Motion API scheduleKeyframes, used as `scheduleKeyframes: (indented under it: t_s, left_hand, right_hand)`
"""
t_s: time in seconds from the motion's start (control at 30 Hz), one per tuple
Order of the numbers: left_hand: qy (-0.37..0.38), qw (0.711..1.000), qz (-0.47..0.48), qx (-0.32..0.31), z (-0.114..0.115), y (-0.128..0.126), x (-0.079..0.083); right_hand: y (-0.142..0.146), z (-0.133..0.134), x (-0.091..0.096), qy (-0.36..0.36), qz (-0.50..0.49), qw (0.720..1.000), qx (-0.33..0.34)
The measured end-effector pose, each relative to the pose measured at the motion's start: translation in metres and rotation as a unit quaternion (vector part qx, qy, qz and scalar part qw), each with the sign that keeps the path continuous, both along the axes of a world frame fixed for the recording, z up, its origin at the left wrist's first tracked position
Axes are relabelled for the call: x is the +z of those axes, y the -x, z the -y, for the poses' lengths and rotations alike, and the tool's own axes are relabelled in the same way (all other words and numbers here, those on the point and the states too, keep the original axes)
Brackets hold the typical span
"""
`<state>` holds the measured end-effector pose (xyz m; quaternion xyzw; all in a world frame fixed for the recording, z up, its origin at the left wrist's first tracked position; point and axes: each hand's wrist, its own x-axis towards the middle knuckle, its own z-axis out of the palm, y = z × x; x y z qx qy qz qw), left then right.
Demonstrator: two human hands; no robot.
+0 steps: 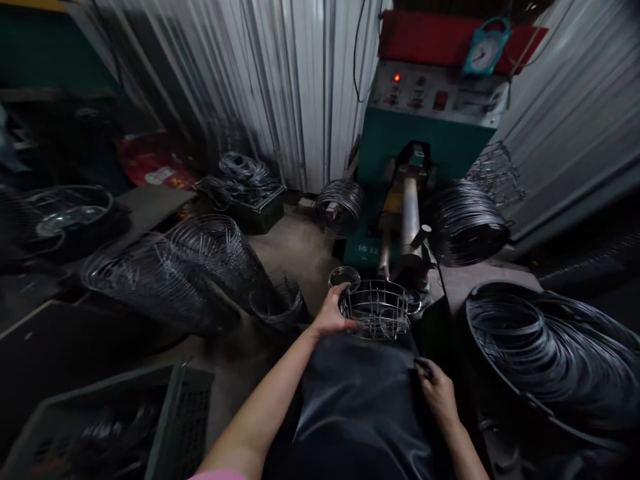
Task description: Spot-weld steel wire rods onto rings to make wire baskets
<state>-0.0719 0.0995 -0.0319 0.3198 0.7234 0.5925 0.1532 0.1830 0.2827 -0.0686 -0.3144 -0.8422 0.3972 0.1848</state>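
In the head view, the person's left hand [334, 312] closes its fingers over the rim of a round wire basket [379, 308] at its nine o'clock side, apparently steadying the piece where it sits on the edge of a dark apron [360, 393] spread over the lap, just below centre of the picture. The right hand [438, 392], at about four o'clock from the basket and well apart from it, rests curled on the apron's edge, its fingers pinching something dark; what exactly cannot be told. At twelve o'clock from the basket stands a green machine [400, 143] with a metal arm [409, 213] pointing toward it, seemingly so work can be fed straight forward. Wire rings [545, 347] lie stacked in a tub at three o'clock, close to the right arm, and finished wire frames [165, 270] lie piled at nine o'clock.
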Motion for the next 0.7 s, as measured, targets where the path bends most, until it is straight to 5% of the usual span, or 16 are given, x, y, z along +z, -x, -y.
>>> scheduleKeyframes:
  t_s: [0.17,0.27,0.47,0.7]
  left_hand:
    - [0.129,0.970,-0.206,-0.033,0.003,-0.023,0.032]
    - [0.190,0.937,-0.290,-0.037,-0.003,-0.035,0.049]
    - [0.249,0.912,-0.323,-0.045,-0.008,-0.049,0.063]
    - [0.258,0.922,-0.281,-0.059,-0.007,-0.047,0.064]
  right_hand:
    - [0.036,0.030,0.094,-0.032,0.084,0.984,0.154]
    - [0.063,0.043,0.129,-0.062,0.153,0.965,0.205]
    - [0.091,0.052,0.118,-0.128,0.155,0.958,0.205]
    - [0.081,0.053,0.100,-0.181,0.096,0.948,0.245]
